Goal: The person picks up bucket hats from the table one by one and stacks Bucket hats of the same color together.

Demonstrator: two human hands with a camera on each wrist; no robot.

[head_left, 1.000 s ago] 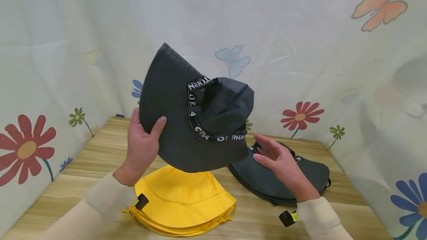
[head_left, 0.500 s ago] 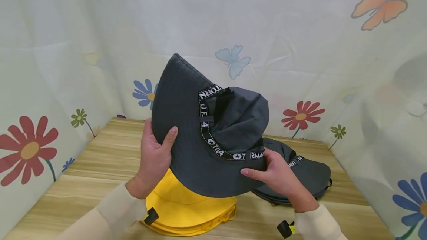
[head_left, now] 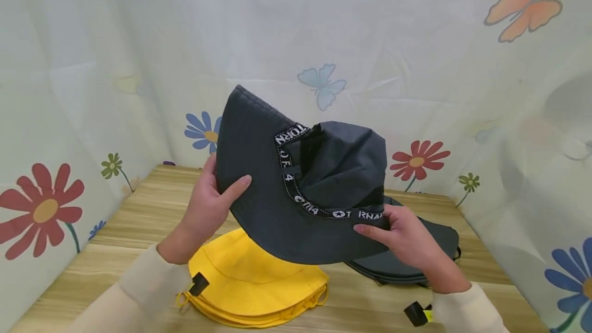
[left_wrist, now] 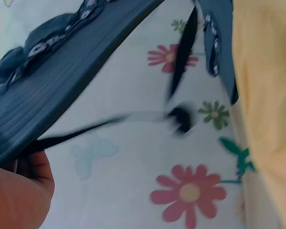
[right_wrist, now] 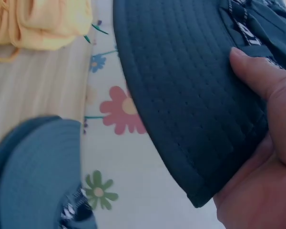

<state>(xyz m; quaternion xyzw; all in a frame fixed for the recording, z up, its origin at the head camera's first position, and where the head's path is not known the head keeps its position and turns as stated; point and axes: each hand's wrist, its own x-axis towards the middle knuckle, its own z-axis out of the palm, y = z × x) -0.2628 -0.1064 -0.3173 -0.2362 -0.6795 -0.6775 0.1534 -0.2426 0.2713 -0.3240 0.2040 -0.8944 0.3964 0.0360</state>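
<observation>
Held up above the table is a dark grey bucket hat [head_left: 268,199], tilted, with its inside and a black lettered band facing me. My left hand [head_left: 208,204] grips the brim at the left, thumb on the near face and fingers behind it. On the right, my right hand [head_left: 411,235] pinches the brim below the crown, its thumb also on the near face. In the right wrist view the right thumb lies on the stitched brim [right_wrist: 190,95] beside the band. A black strap [left_wrist: 71,137] hangs loose from the hat in the left wrist view.
A stack of yellow bucket hats [head_left: 259,292] sits on the wooden table [head_left: 143,209], below the held hat. Another stack of dark grey hats [head_left: 393,266] lies at the right, partly behind my right hand. A flowered white curtain [head_left: 416,66] encloses the table's back and sides.
The right hand has come up from over the grey stack and taken hold of the brim. The held hat has shifted right and lower.
</observation>
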